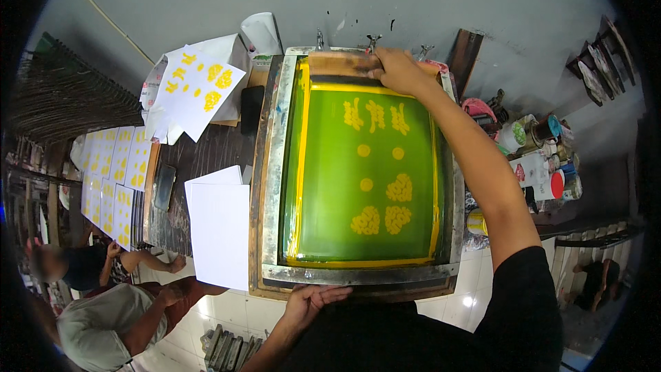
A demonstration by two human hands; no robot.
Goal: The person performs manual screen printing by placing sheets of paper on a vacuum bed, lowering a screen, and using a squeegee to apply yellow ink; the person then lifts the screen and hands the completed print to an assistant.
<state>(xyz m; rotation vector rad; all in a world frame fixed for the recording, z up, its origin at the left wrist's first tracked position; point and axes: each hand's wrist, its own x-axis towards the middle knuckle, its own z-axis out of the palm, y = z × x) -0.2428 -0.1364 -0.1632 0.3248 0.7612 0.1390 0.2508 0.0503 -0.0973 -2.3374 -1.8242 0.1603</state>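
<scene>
A silkscreen frame (358,275) with a metal rim lies before me. Its green mesh (330,172) carries yellow ink along the borders and shows yellow characters, dots and clustered shapes. At the far end, my right hand (401,71) is closed around the right part of a wooden squeegee (342,64), whose blade rests along the mesh's far edge. My right forearm reaches over the frame's right side. My left hand (313,304) is at the near edge of the frame, fingers together and curled against it; part of them is hidden.
Blank white paper (219,231) is stacked left of the frame. Printed sheets (200,89) lie beyond it, and more cover a rack (110,179) at far left. Ink cans and jars (544,145) crowd the right side. Two people are at lower left, another at far right.
</scene>
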